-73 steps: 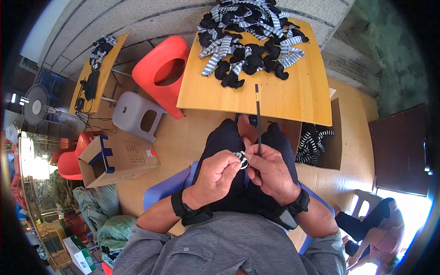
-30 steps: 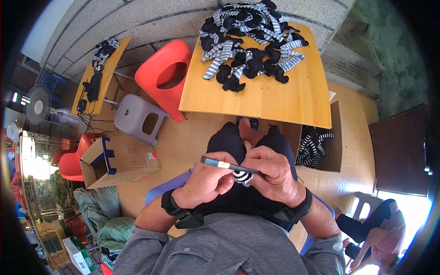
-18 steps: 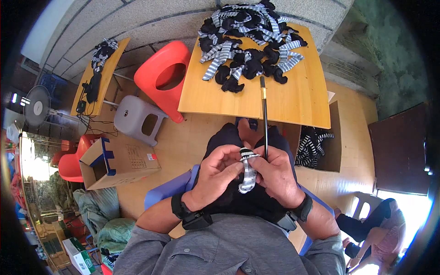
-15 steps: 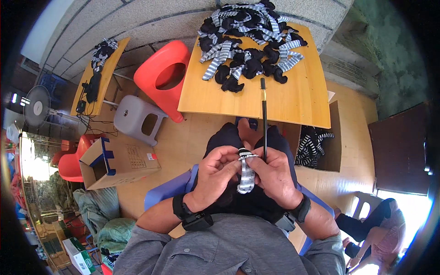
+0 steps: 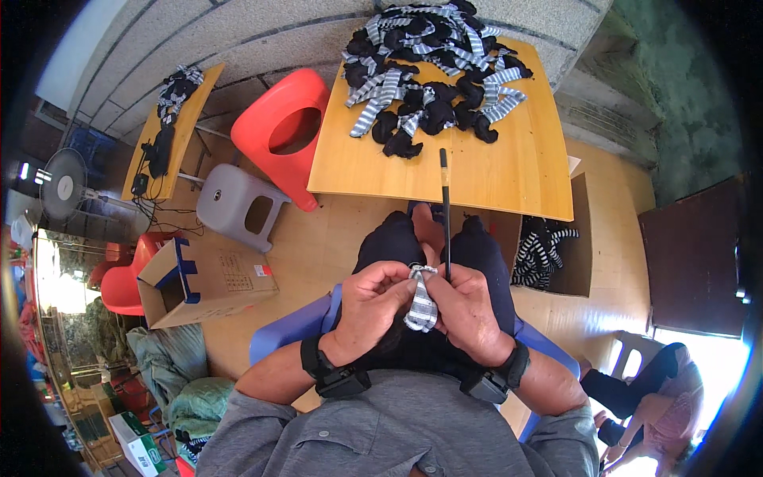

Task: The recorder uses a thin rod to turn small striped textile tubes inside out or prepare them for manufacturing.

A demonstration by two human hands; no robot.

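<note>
Over my lap, a small tube of grey-and-white striped knit fabric (image 5: 421,310) is pinched between both hands. My left hand (image 5: 370,306) grips its upper left side with thumb and fingers. From the other side, my right hand (image 5: 470,314) holds its right edge. A thin black rod (image 5: 447,219) with a pale band near its tip rises from my right hand's fingers toward the table. Its lower end is hidden in that hand. The fabric's lower end hangs free, and fingers cover part of its top.
Ahead stands a wooden table (image 5: 509,171) bearing a pile of black and striped knit pieces (image 5: 433,79). Underneath, at right, a cardboard box (image 5: 579,238) contains black-and-white striped fabric. Red and grey stools (image 5: 238,199) and another box (image 5: 214,282) are at left. A person (image 5: 656,397) sits at lower right.
The rod has swung slightly left, its tip now lower. The striped fabric has tilted, and the dark-striped end that showed at its top is no longer visible.
</note>
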